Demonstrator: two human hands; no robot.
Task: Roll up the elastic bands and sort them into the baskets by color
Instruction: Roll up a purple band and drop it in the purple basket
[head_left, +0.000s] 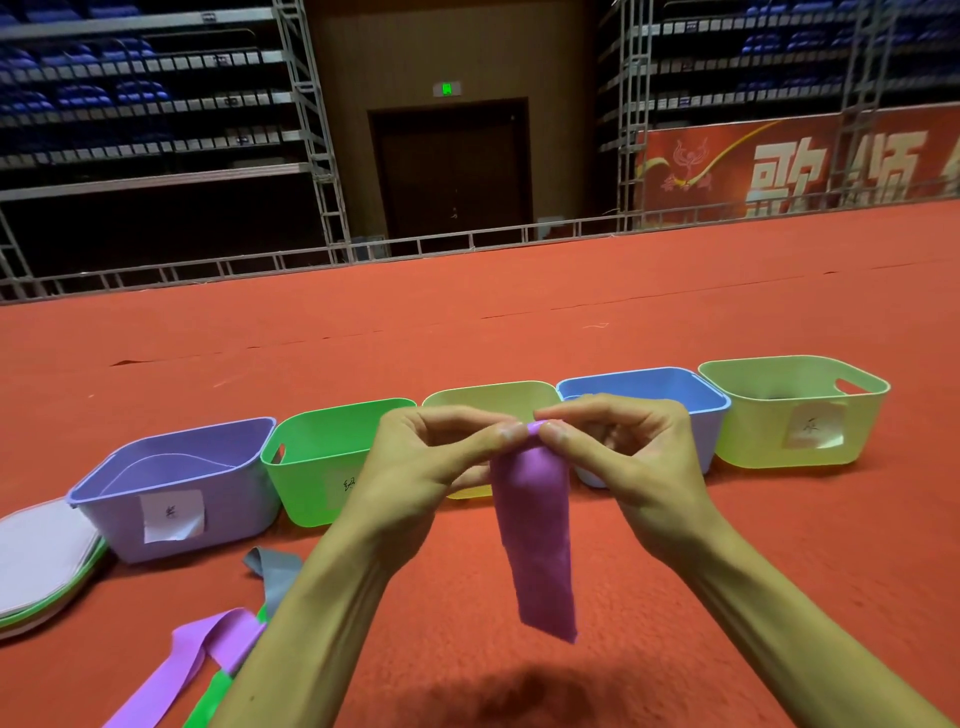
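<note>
A purple elastic band (537, 540) hangs down in front of me, pinched at its top end by both hands. My left hand (415, 467) and my right hand (623, 452) meet fingertip to fingertip over the band's top edge. Behind them a row of baskets stands on the red carpet: purple basket (171, 499), green basket (311, 457), yellow basket (493, 397), blue basket (649, 384), pale yellow-green basket (800, 415). Loose on the floor at lower left lie another purple band (176, 670), a green band (208, 699) and a grey band (275, 571).
A stack of flat round lids or mats (41, 561) lies left of the purple basket. Paper labels are stuck on the baskets' fronts. Red carpet stretches beyond the baskets to a metal railing (363, 249) and scaffolding.
</note>
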